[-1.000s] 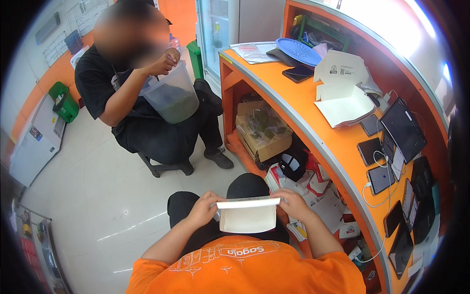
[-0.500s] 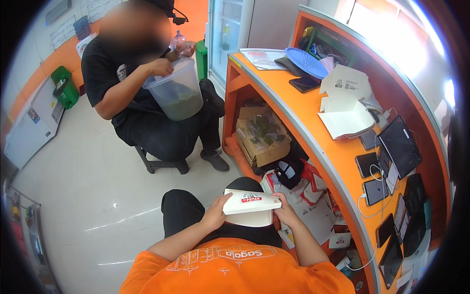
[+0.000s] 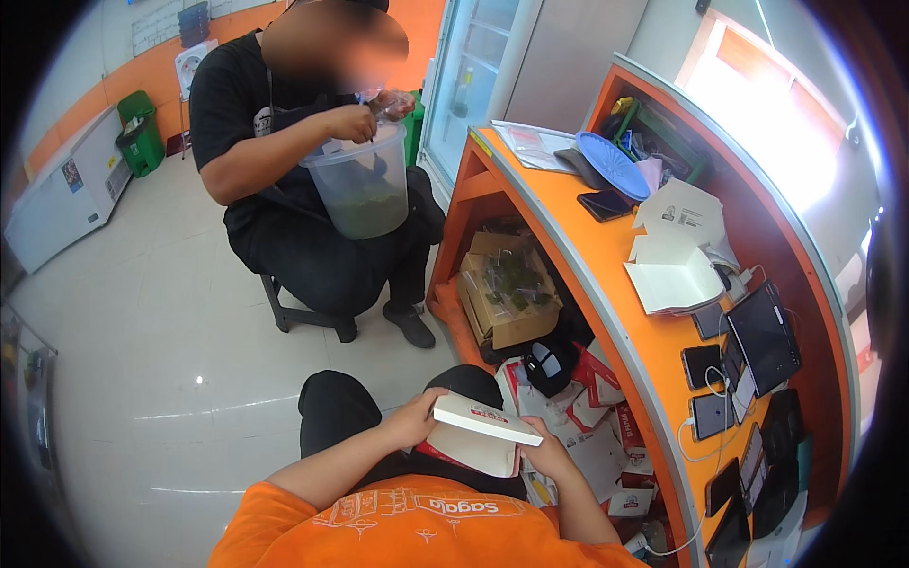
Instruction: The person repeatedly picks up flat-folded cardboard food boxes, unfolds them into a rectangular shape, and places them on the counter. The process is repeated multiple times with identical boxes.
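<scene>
Over my lap I hold a white cardboard food box (image 3: 478,450) with a printed red emblem. Its lid (image 3: 488,419) is partly raised above the lower part, so the pale inside shows between them. My left hand (image 3: 415,419) is closed on the box's left end, fingers by the lid corner. At the right end, my right hand (image 3: 546,448) grips the box's edge near the lid's other corner. Some of its fingers are hidden behind the cardboard.
A co-worker (image 3: 294,161) sits ahead on a black stool, reaching into a clear bucket (image 3: 365,189) of green stuff. To my right curves an orange counter (image 3: 606,256) with phones, a tablet (image 3: 765,336) and an unfolded box (image 3: 674,284). Below it lie red-white cartons (image 3: 594,374) and an open carton (image 3: 511,293).
The lid has tipped, so its printed face now shows at a steeper slant. Both hands keep hold of the box. My view has shifted a little, and the co-worker's hand has lifted slightly.
</scene>
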{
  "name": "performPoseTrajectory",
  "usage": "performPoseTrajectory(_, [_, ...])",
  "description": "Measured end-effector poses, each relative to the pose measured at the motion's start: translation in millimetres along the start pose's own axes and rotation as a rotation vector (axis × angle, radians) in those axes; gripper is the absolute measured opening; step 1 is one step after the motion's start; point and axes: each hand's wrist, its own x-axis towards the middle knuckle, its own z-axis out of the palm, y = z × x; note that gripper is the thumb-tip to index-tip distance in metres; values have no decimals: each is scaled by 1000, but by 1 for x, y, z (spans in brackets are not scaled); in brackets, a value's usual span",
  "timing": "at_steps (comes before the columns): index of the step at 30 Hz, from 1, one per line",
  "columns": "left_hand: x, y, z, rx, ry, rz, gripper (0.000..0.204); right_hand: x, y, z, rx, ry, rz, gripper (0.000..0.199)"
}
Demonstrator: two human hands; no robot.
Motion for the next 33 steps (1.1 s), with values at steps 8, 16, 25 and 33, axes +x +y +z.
performPoseTrajectory(8, [-3, 9, -12, 56, -154, -139, 52, 7, 12, 4, 49, 74, -156, 47])
performPoseTrajectory(16, [-3, 1, -10, 41, -104, -104, 54, 7, 4, 9, 430, -41, 93, 47])
performPoseTrajectory(25, [-19, -6, 4, -52, -34, 10, 62, -15, 6, 21, 110, 43, -158, 64])
performPoseTrajectory(33, [-21, -23, 8, -319, -207, 39, 64, -8, 19, 32, -78, 123, -259, 78])
